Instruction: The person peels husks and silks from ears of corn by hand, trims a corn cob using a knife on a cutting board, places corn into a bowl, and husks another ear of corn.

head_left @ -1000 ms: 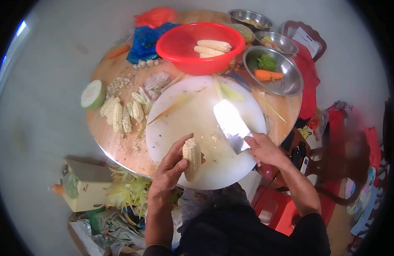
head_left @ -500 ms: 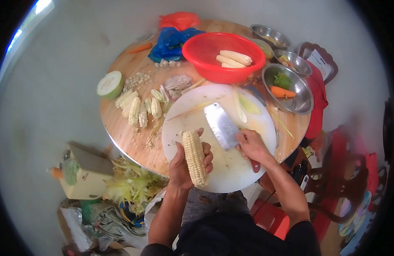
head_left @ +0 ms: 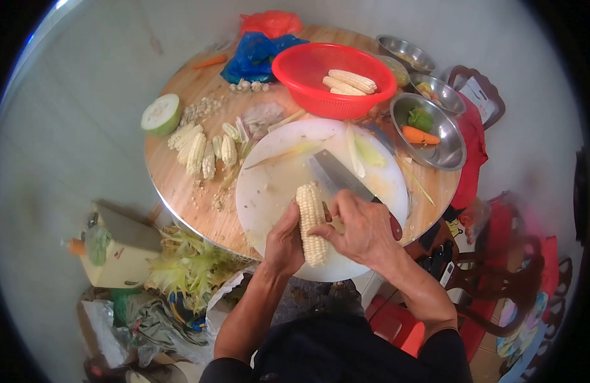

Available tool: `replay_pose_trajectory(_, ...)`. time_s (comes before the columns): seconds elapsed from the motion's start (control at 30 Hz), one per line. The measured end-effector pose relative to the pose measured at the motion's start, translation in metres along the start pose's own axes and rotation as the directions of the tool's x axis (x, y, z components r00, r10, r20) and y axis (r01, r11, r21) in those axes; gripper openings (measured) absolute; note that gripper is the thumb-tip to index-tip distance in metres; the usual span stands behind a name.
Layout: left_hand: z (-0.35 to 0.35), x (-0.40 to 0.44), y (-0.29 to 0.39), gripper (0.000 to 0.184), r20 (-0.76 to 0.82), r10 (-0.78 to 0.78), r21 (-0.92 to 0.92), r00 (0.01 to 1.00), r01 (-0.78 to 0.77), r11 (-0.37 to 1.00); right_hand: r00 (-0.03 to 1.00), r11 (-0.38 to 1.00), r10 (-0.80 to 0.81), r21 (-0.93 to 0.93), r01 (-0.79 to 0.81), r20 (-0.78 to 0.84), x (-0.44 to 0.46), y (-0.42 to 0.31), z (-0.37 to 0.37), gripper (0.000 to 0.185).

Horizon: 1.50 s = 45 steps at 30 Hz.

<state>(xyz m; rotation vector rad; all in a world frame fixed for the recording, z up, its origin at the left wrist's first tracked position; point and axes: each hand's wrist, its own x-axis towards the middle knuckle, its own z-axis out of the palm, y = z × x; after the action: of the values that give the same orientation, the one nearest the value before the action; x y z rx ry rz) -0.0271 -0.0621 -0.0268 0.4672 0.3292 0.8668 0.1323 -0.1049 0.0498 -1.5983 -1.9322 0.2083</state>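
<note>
In my left hand [head_left: 284,242] is a husked corn cob [head_left: 313,223], held nearly upright over the round white cutting board [head_left: 269,210]. My right hand [head_left: 365,230] reaches across to the same cob, its thumb lying on the kernels and its fingers curled at the cob's right side. Under and behind the right hand, a cleaver [head_left: 341,175] lies on the board, its red handle [head_left: 395,226] pointing toward the lower right. Pale green husk pieces [head_left: 366,151] lie at the board's far side.
Several cobs [head_left: 196,153] and a cut gourd [head_left: 160,115] lie left on the wooden table [head_left: 173,185]. Behind the board stands a red basket [head_left: 307,96] holding cobs. Metal bowls, one with a carrot [head_left: 419,135], stand right. Husks [head_left: 186,268] are heaped below the table's left edge.
My right hand has let go of the cleaver, leaving it on the board, and moved left onto the cob. My left hand has brought the cob slightly up and right.
</note>
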Motion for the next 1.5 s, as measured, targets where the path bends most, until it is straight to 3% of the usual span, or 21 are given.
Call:
replay_pose_trajectory(0.1,0.009,-0.001,0.003,0.054,0.041,0.065,-0.005,0.997,-0.065,0.998,0.992,0.990,-0.122,-0.078,0.120,-0.024,-0.002,-0.007,0.005,0.044)
replay_pose_trajectory(0.27,0.008,0.004,-0.001,0.050,0.065,0.057,-0.076,0.996,-0.052,0.996,0.977,0.944,-0.212,-0.256,0.208,0.010,-0.005,0.023,0.023,0.025)
replay_pose_trajectory(0.4,-0.004,0.008,-0.001,0.048,0.079,0.034,-0.197,0.996,-0.018,0.980,1.000,0.979,-0.004,-0.205,-0.002,-0.030,0.004,0.068,0.010,0.026)
replay_pose_trajectory(0.47,-0.008,0.010,0.002,0.048,0.060,0.074,-0.185,0.995,-0.062,0.981,0.918,0.908,0.391,0.137,-0.396,0.066,0.008,0.075,-0.010,0.029)
replay_pose_trajectory(0.5,-0.008,0.013,0.004,0.049,0.046,0.100,-0.167,0.994,-0.091,0.982,0.921,0.911,0.385,0.135,-0.390,0.062,0.005,0.078,-0.002,0.029)
replay_pose_trajectory(0.57,-0.007,0.018,0.005,0.049,0.039,0.123,-0.203,0.992,-0.112,0.973,0.990,0.871,0.139,0.473,-0.132,0.021,-0.014,0.084,0.028,0.051)
replay_pose_trajectory(0.6,-0.006,0.020,0.006,0.050,0.023,0.141,-0.237,0.990,-0.131,0.962,0.986,0.859,0.096,0.488,-0.153,0.139,-0.016,0.073,0.029,0.072)
replay_pose_trajectory(0.63,-0.003,0.023,0.007,0.050,0.045,0.145,-0.233,0.988,-0.131,0.964,0.989,0.866,0.091,0.481,-0.138,0.119,-0.013,0.061,0.024,0.072)
replay_pose_trajectory(0.7,0.006,0.027,0.008,0.052,-0.021,0.203,0.014,0.979,-0.203,0.979,0.830,0.744,0.263,0.444,-0.499,0.493,0.002,0.019,-0.002,0.070)
replay_pose_trajectory(0.77,0.012,0.028,0.017,0.049,0.005,0.243,0.120,0.970,-0.242,0.963,0.845,0.727,0.245,0.486,-0.485,0.475,0.008,0.019,-0.004,0.066)
replay_pose_trajectory(0.83,0.009,0.028,0.035,0.040,0.108,0.372,0.656,0.922,-0.348,0.670,0.853,0.705,0.225,0.526,-0.476,0.470,0.020,0.023,-0.006,0.062)
replay_pose_trajectory(0.9,0.002,0.033,0.046,0.034,0.102,0.384,0.705,0.918,-0.339,0.623,0.841,0.629,0.173,0.600,-0.495,0.512,0.035,0.035,-0.011,0.051)
replay_pose_trajectory(1.0,-0.005,0.032,0.063,0.024,0.063,0.377,0.760,0.924,-0.289,0.583,0.886,0.657,0.289,0.599,-0.459,0.362,0.082,0.052,-0.033,0.045)
replay_pose_trajectory(1.07,-0.003,0.025,0.070,0.019,0.018,0.366,0.751,0.930,-0.254,0.610,0.975,0.893,0.208,0.390,-0.223,0.080,0.130,0.091,-0.047,0.053)
replay_pose_trajectory(1.1,-0.004,0.019,0.071,0.019,0.020,0.365,0.751,0.931,-0.255,0.609,0.989,0.986,0.136,0.105,-0.130,-0.051,0.156,0.109,-0.053,0.062)
replay_pose_trajectory(1.13,-0.005,0.014,0.072,0.019,-0.013,0.354,0.745,0.935,-0.227,0.627,0.980,0.991,0.137,0.010,-0.137,-0.142,0.180,0.131,-0.052,0.063)
replay_pose_trajectory(1.17,-0.008,0.008,0.072,0.020,-0.048,0.343,0.739,0.938,-0.198,0.644,0.969,0.967,0.240,-0.069,-0.243,-0.054,0.206,0.151,-0.057,0.061)
replay_pose_trajectory(1.33,-0.035,-0.034,0.072,0.019,0.011,0.328,0.795,0.944,-0.208,0.570,0.950,0.907,0.308,-0.321,-0.274,0.060,0.280,0.253,-0.025,0.061)
replay_pose_trajectory(1.4,-0.054,-0.053,0.073,0.019,0.082,0.474,0.872,0.876,-0.294,0.392,0.912,0.878,0.365,-0.395,-0.271,0.185,0.288,0.260,-0.018,0.068)
replay_pose_trajectory(1.43,-0.060,-0.063,0.075,0.019,0.076,0.469,0.877,0.880,-0.283,0.389,0.910,0.881,0.368,-0.386,-0.276,0.191,0.291,0.264,-0.012,0.068)
replay_pose_trajectory(1.5,-0.072,-0.084,0.079,0.021,-0.242,0.645,0.865,0.725,-0.140,0.482,0.905,0.839,0.396,-0.460,-0.289,0.156,0.299,0.278,-0.003,0.070)
